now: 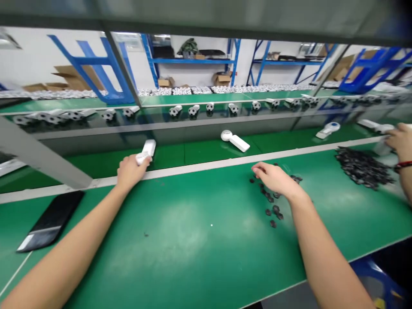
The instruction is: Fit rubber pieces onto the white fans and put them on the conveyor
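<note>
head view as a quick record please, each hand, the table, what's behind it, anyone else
left hand: fingers closed on a white device
right hand: above loose black pieces; whether it holds one is unclear
green table: black flat item at left, dark heap at right
green strip behind: another white device, one with a blue disc
shelf above: football-patterned items in a row
other person: hand at right edge
</note>
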`<state>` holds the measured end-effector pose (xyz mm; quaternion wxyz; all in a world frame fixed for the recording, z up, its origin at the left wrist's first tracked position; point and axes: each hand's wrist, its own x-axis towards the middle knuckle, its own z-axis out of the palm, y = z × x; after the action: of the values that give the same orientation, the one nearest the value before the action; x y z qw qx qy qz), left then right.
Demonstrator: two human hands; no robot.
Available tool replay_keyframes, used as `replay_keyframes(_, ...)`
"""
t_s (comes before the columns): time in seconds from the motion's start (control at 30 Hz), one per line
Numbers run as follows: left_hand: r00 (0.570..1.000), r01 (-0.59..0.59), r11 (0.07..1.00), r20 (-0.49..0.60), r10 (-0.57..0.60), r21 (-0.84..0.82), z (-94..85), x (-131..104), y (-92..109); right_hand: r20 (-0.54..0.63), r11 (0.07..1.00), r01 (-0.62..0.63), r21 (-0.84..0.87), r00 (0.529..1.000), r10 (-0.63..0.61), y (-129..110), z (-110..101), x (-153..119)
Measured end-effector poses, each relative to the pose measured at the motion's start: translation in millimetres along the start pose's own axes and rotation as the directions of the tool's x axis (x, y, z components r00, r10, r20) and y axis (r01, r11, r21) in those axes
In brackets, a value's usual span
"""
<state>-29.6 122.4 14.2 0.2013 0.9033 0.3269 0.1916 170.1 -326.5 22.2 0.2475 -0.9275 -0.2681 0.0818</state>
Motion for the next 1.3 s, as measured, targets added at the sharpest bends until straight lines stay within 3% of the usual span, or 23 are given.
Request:
replay_keyframes(0.1, 0.995, 0.016, 0.996, -0.098, -0.008, 0.083, 4.9, -1, -15, 0.050, 1.000, -0.005, -0.008, 0.999, 0.005, 4, 4, -2)
replay_keyframes(0.17, 0.974, -0.102, 0.982, -0.185, 0.130, 0.157, 12.3, -12, -9, 0.077, 1.000, 0.003, -0.002, 0.997, -0.003, 7, 7, -3)
replay_keyframes(0.23, 0.937, -0.242, 0.948, -0.203, 0.284, 0.207, 21.8, -27, 4, 0.078, 1.000, -0.002, -0.005, 0.997, 0.002, 8, 8, -3)
replay_keyframes(0.33, 0.893, -0.431, 0.884, -0.058, 0.447, 0.182, 35.4, -50, 27, 0.062, 1.000, 0.004, -0.011, 0.998, -0.004, 3, 11, -3)
replay_keyframes(0.43, 0.787, -0.616, 0.778, 0.129, 0.603, 0.123, 45.5, -66, 38, 0.087, 0.997, 0.079, 0.012, 0.993, -0.080, -19, 23, -8)
replay_keyframes(0.5, 0.730, -0.679, 0.729, 0.199, 0.654, 0.090, 50.6, -70, 37, 0.129, 0.985, 0.167, 0.042, 0.977, -0.171, -43, 37, -15)
replay_keyframes(0.63, 0.733, -0.669, 0.741, 0.216, 0.645, 0.057, 57.0, -66, 30, 0.176, 0.933, 0.353, 0.072, 0.916, -0.360, -88, 68, -29)
replay_keyframes(0.7, 0.734, -0.666, 0.744, 0.220, 0.642, 0.048, 57.8, -63, 27, 0.180, 0.895, 0.437, 0.093, 0.877, -0.447, -94, 71, -31)
replay_keyframes(0.8, 0.722, -0.676, 0.736, 0.236, 0.650, 0.041, 56.8, -62, 26, 0.071, 0.894, 0.433, 0.119, 0.894, -0.442, -69, 52, -24)
replay_keyframes(0.9, 0.717, -0.679, 0.733, 0.244, 0.652, 0.035, 55.4, -63, 26, -0.168, 0.962, 0.267, 0.050, 0.952, -0.256, -11, 14, -22)
replay_keyframes(1.03, 0.704, -0.694, 0.719, 0.242, 0.668, 0.034, 54.7, -64, 31, -0.404, 0.997, 0.068, -0.047, 0.911, -0.081, 73, -20, -47)
replay_keyframes(1.1, 0.697, -0.702, 0.711, 0.245, 0.673, 0.046, 55.0, -64, 32, -0.472, 0.996, 0.008, -0.092, 0.880, -0.051, 104, -20, -65)
replay_keyframes(1.17, 0.695, -0.706, 0.705, 0.250, 0.674, 0.063, 55.5, -62, 32, -0.475, 0.992, 0.004, -0.127, 0.878, -0.064, 123, -14, -78)
replay_keyframes(1.3, 0.675, -0.731, 0.679, 0.223, 0.703, 0.073, 53.7, -60, 31, -0.411, 0.967, 0.024, -0.253, 0.902, -0.130, 137, -1, -82)
